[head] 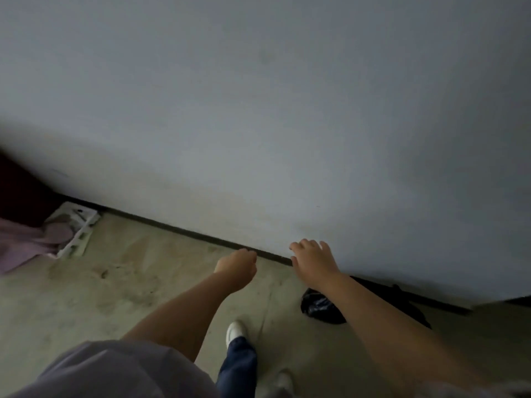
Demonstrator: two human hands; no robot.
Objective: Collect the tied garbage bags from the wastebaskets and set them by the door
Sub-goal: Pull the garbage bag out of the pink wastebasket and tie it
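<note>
We see our left hand loosely curled, holding nothing; our right hand spreads its fingers wide; 1 black garbage bag lies on the floor below our right forearm, apart from both hands, near the wall.

Matt wall, stained floor, glossy plastic bag

Under the right hand, the black garbage bag is crinkled, shiny plastic; the floor below both hands looks rough and blotchy, the wall ahead smooth matt.

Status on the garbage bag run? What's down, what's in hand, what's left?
Done: one black garbage bag lies on the floor at the wall's foot. In hand: nothing; the left hand is loosely curled and the right hand spread, both empty. Left: unclear, since no door or wastebasket shows.
</note>
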